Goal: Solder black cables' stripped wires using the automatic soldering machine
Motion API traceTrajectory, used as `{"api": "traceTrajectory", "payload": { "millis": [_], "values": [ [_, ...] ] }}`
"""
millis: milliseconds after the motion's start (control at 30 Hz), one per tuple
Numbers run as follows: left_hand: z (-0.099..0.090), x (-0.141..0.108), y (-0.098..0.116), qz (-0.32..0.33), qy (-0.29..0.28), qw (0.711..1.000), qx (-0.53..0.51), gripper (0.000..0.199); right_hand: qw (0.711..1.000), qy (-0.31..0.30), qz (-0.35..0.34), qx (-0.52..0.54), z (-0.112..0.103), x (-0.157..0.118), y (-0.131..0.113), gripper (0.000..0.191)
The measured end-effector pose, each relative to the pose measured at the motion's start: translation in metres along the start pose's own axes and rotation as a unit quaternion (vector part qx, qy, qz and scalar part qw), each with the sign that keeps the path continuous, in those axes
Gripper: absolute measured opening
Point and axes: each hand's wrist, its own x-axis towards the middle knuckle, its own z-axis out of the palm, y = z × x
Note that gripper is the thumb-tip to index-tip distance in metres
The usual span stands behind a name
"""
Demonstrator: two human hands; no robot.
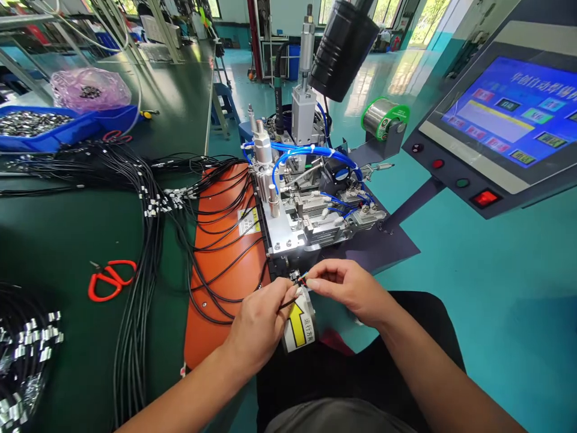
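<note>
My left hand is closed around the end of a black cable, just in front of the soldering machine. Thin coloured wires stick out from that cable end. At these wires my right hand has its thumb and forefinger pinched together. Beneath both hands is a white label with a yellow arrow. Several black cables run across the orange board on my left. A small metal fixture shows at the machine's front edge, partly hidden by my fingers.
Red-handled scissors lie on the green table beside a thick cable bundle. A blue tray holds many small metal parts. On the right stand a control screen and a solder spool. A black cylinder hangs above.
</note>
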Motion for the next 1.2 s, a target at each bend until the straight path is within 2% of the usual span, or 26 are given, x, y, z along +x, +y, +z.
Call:
{"api": "traceTrajectory", "payload": {
  "millis": [167, 767, 933, 1067, 1200],
  "values": [
    [0.001, -0.001, -0.001, 0.016, 0.003, 1.0, 0.004, 0.021, 0.999, 0.033, -0.009, 0.023, 0.014, 0.005, 0.003, 0.017],
    [0.002, -0.001, -0.001, -0.004, 0.002, 1.0, -0.002, 0.021, 0.993, 0.078, -0.024, 0.083, 0.024, 0.009, 0.011, 0.02],
    [0.005, -0.002, -0.004, -0.018, 0.003, 1.0, -0.011, 0.024, 0.986, 0.111, -0.052, 0.115, 0.036, 0.012, 0.013, 0.018],
    [0.006, -0.001, -0.007, -0.018, -0.009, 1.0, -0.012, 0.025, 0.973, 0.155, -0.086, 0.148, 0.053, 0.014, 0.021, 0.017],
    [0.005, 0.0, -0.008, -0.028, -0.03, 0.999, -0.013, 0.026, 0.961, 0.2, -0.073, 0.176, 0.062, 0.011, 0.026, 0.014]
  ]
}}
